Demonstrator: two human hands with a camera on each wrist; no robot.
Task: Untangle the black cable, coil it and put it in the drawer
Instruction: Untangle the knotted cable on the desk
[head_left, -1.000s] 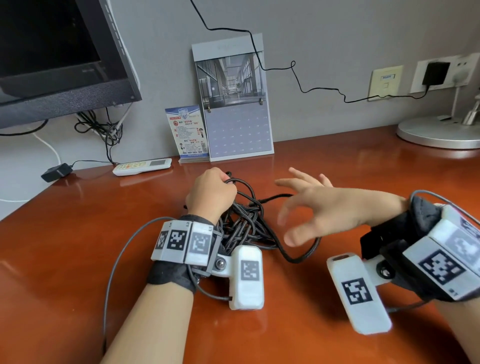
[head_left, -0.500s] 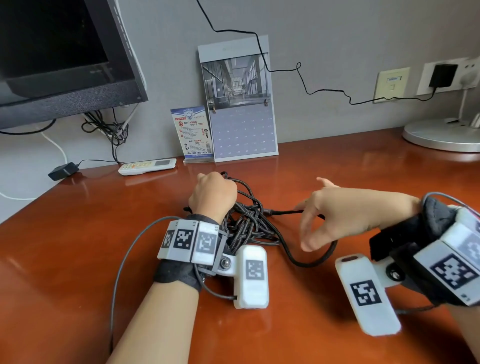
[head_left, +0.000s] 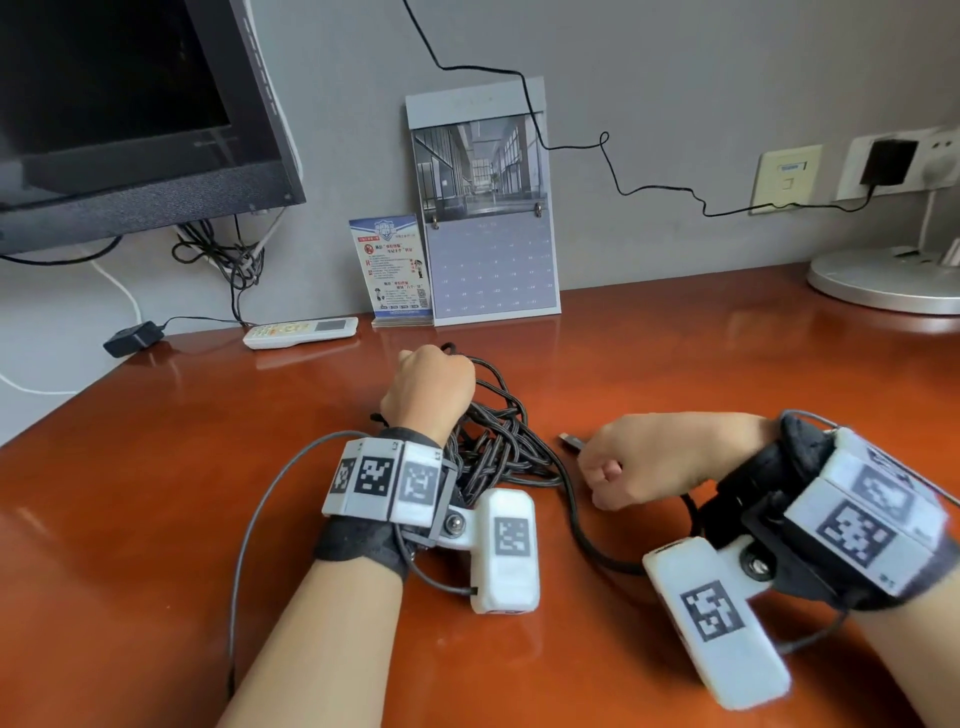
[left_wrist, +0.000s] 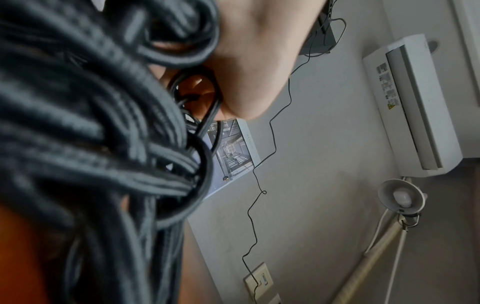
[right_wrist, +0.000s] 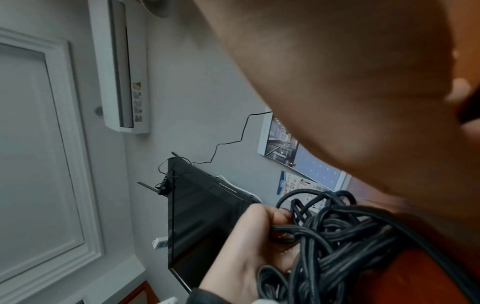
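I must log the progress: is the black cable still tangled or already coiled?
Tangled: the black cable lies in a knotted heap on the desk.

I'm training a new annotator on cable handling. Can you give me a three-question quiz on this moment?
1. True or false: the black cable is already neatly coiled.
2. Which hand holds the cable end with the plug? A) left hand B) right hand C) neither
3. Fill in: the white remote control lies on the desk under the ____.

Key
1. False: it lies in a tangled bundle on the desk, gripped by the left hand.
2. B: the plug sticks out past the right hand's curled fingers.
3. Monitor.
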